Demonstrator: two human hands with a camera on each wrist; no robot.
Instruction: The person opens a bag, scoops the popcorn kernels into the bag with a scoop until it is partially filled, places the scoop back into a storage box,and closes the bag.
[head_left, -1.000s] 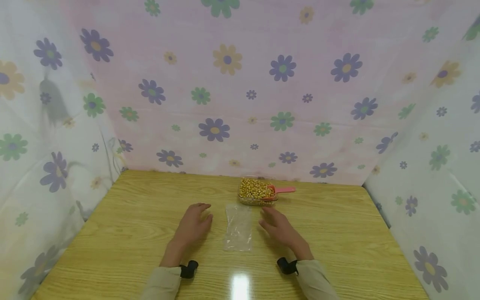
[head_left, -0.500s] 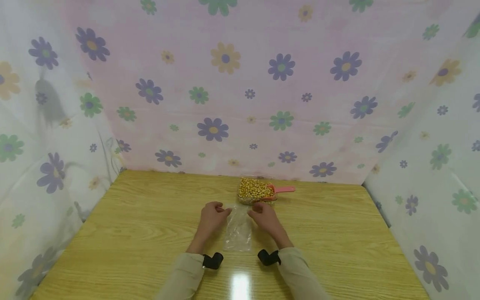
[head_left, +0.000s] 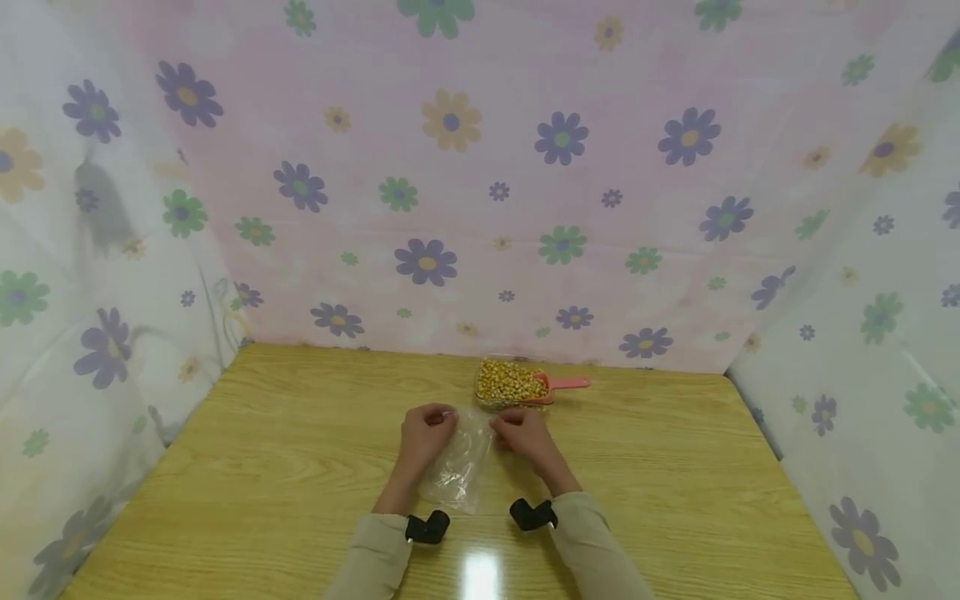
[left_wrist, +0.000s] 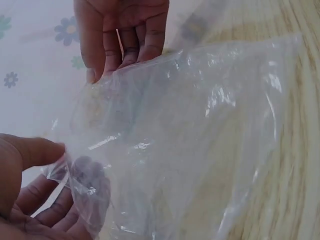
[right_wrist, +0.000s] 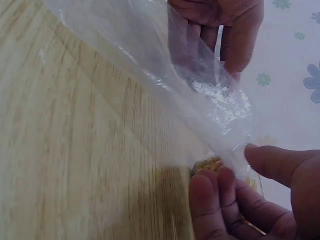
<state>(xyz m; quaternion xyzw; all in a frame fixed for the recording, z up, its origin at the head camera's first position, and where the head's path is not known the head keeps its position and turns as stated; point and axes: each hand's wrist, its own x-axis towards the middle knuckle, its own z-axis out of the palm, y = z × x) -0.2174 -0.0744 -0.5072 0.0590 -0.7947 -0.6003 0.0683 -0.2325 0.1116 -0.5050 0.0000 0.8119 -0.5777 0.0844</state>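
Note:
A clear plastic bag (head_left: 457, 468) hangs between my two hands, its lower part tilted toward me over the wooden table. My left hand (head_left: 427, 435) pinches one top corner between thumb and fingers. The opposite top corner is pinched by my right hand (head_left: 527, 433). In the left wrist view the bag (left_wrist: 190, 125) spreads wide, wrinkled and shiny, with nothing inside it. Through the film in the right wrist view, the bag (right_wrist: 165, 70) shows the left fingers behind it. Just beyond the hands stands a clear container of yellow corn kernels (head_left: 510, 382).
A pink scoop (head_left: 568, 383) lies in the corn, its handle sticking out to the right over the container's rim. The wooden table (head_left: 675, 467) extends to both sides. Flower-printed cloth (head_left: 480, 175) hangs behind the table and along its left and right edges.
Both hands have come inward from either side of the bag and taken its top corners. The bag, flat on the table before, is now lifted at the top, its bottom swung to the left.

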